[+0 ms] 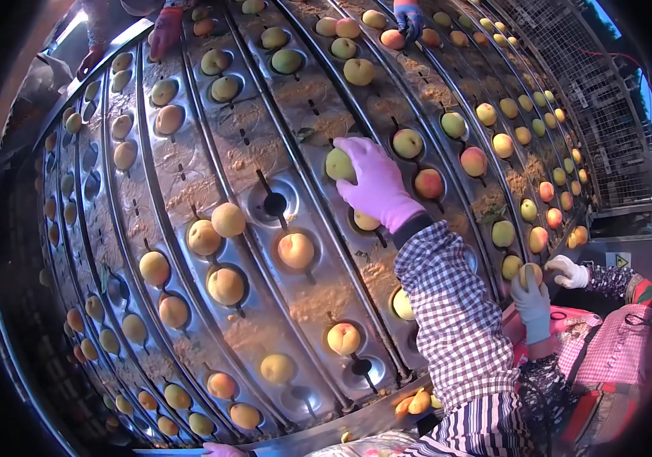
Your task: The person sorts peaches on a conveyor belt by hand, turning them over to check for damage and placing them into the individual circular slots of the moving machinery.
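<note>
My right hand (375,179), in a purple glove with a checked sleeve, reaches over the metal tray conveyor (314,286). Its fingers are closed around a green peach (339,164) at one of the cups. Under the wrist, a yellowish peach (366,220) is partly covered. To the left is a round cup with a dark hole (274,203), and below it an orange peach (295,250) sits in its cup. Only a purple sliver of my left hand (223,451) shows at the bottom edge; its fingers cannot be made out.
Rows of peaches sit in cups between dark rails. At right, a co-worker's gloved hand (530,301) holds a peach (530,275), beside another white glove (568,272). Across the conveyor are a red glove (166,32) and a blue glove (409,20). Wire mesh (585,99) stands at the far right.
</note>
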The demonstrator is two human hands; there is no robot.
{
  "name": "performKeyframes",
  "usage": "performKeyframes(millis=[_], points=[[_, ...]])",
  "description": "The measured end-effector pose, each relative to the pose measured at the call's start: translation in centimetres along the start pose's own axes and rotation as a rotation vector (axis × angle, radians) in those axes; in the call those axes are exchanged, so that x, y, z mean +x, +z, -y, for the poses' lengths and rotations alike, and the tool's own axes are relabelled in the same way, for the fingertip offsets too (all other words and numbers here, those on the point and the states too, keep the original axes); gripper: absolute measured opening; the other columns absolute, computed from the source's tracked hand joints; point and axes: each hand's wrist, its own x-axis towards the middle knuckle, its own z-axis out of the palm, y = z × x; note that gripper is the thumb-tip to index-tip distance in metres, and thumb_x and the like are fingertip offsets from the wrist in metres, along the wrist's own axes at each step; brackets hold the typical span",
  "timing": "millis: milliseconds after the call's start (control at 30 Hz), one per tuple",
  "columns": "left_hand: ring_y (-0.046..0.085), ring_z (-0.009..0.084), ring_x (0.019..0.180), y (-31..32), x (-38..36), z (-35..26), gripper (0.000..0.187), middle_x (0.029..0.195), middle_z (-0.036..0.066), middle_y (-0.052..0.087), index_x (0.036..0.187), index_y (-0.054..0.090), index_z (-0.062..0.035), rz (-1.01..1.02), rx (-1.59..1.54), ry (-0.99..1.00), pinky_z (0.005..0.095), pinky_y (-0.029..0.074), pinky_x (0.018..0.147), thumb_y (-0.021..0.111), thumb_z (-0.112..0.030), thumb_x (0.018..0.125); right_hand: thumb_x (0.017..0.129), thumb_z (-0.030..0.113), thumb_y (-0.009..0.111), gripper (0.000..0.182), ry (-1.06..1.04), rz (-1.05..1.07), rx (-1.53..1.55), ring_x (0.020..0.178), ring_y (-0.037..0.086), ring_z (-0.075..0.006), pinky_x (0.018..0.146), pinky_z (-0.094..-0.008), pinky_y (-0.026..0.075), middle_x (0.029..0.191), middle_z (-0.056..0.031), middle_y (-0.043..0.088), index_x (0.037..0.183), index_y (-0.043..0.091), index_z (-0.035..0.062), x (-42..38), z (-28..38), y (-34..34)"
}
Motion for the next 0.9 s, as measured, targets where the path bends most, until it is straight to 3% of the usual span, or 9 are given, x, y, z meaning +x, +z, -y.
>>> performKeyframes(millis=[133, 167, 300, 400, 533, 633, 700, 800, 900], points=[[0.065, 0.0450, 0.105, -0.7, -1.5, -1.6, 0.039, 0.118, 0.034, 0.063, 0.114, 0.061, 0.0034, -0.088, -0.026, -0.074, 0.0544, 0.053, 0.087, 0.042, -0.028, 0.102, 0.080, 0.019, 0.075, 0.062, -0.073, 0.019, -0.101, 0.126, 0.054, -0.0329, 0.105, -0.0435, 0.045, 0.138, -0.0104, 0.055, 0.138, 0.054, 0.0179, -0.6, -0.5, 0.5], [0.064, 0.0454, 0.107, -0.7, -1.7, -1.4, 0.039, 0.119, 0.034, 0.063, 0.114, 0.061, 0.0030, -0.108, -0.082, -0.128, 0.0546, 0.053, 0.088, 0.043, -0.028, 0.102, 0.082, 0.024, 0.075, 0.062, 0.013, 0.085, 0.071, 0.126, 0.054, -0.0333, 0.105, -0.0442, 0.046, 0.138, -0.0113, 0.055, 0.139, 0.054, 0.0158, 0.1, -1.0, 0.3], [0.064, 0.0449, 0.103, 0.6, -0.7, -0.9, 0.035, 0.115, 0.033, 0.063, 0.112, 0.062, 0.0012, -0.157, -0.041, -0.089, 0.0545, 0.053, 0.084, 0.045, -0.027, 0.101, 0.084, 0.037, 0.075, 0.063, 0.156, 0.136, -0.173, 0.126, 0.054, -0.0334, 0.105, -0.0431, 0.046, 0.135, -0.0137, 0.056, 0.138, 0.053, 0.0107, 0.4, 0.6, -0.4], [0.064, 0.0444, 0.100, 1.2, -1.1, -1.0, 0.031, 0.112, 0.032, 0.062, 0.110, 0.062, -0.0006, -0.200, 0.014, -0.045, 0.0545, 0.053, 0.081, 0.048, -0.026, 0.099, 0.084, 0.035, 0.076, 0.064, 0.223, 0.220, -0.194, 0.126, 0.053, -0.0340, 0.105, -0.0426, 0.047, 0.134, -0.0136, 0.056, 0.139, 0.052, 0.0117, 1.4, 1.5, -0.8], [0.063, 0.0437, 0.095, 2.6, -0.9, -1.0, 0.025, 0.108, 0.030, 0.061, 0.107, 0.062, -0.0030, -0.270, 0.079, 0.008, 0.0545, 0.053, 0.076, 0.052, -0.024, 0.098, 0.081, 0.018, 0.074, 0.066, -0.067, 0.101, -0.211, 0.131, 0.049, -0.0338, 0.107, -0.0423, 0.045, 0.139, -0.0123, 0.053, 0.142, 0.049, 0.0143, 0.0, 0.4, 0.7], [0.063, 0.0429, 0.095, 1.8, -0.6, 0.3, 0.022, 0.106, 0.029, 0.061, 0.107, 0.061, -0.0039, -0.196, 0.122, -0.005, 0.0540, 0.053, 0.072, 0.053, -0.022, 0.096, 0.081, 0.013, 0.071, 0.063, -0.042, 0.144, -0.216, 0.131, 0.050, -0.0326, 0.109, -0.0427, 0.043, 0.139, -0.0115, 0.053, 0.141, 0.051, 0.0141, 0.6, 0.3, 0.3], [0.050, 0.0396, 0.134, 5.4, 2.3, 1.7, 0.080, 0.146, 0.024, 0.052, 0.152, 0.040, -0.0015, -0.108, -0.318, -0.494, 0.0459, 0.040, 0.112, 0.042, -0.062, 0.101, 0.082, 0.013, 0.070, 0.059, -0.021, 0.186, -0.243, 0.130, 0.050, -0.0318, 0.109, -0.0427, 0.043, 0.138, -0.0108, 0.054, 0.138, 0.054, 0.0137, 0.8, 0.9, -0.2], [0.048, 0.0390, 0.136, 4.2, 1.2, 1.1, 0.080, 0.149, 0.022, 0.051, 0.154, 0.039, -0.0051, -0.054, -0.318, -0.502, 0.0472, 0.038, 0.113, 0.040, -0.065, 0.100, 0.081, 0.013, 0.072, 0.060, -0.078, 0.239, -0.278, 0.128, 0.051, -0.0345, 0.109, -0.0440, 0.044, 0.138, -0.0118, 0.055, 0.138, 0.054, 0.0125, 1.3, 0.9, -0.9], [0.051, 0.0380, 0.134, 3.0, 0.5, 0.3, 0.074, 0.145, 0.022, 0.053, 0.152, 0.041, -0.0060, -0.089, -0.327, -0.504, 0.0483, 0.041, 0.110, 0.046, -0.059, 0.101, 0.081, 0.016, 0.074, 0.057, -0.081, 0.099, -0.116, 0.122, 0.056, -0.0347, 0.105, -0.0432, 0.046, 0.136, -0.0128, 0.057, 0.135, 0.057, 0.0103, 0.6, 0.2, -1.9]])
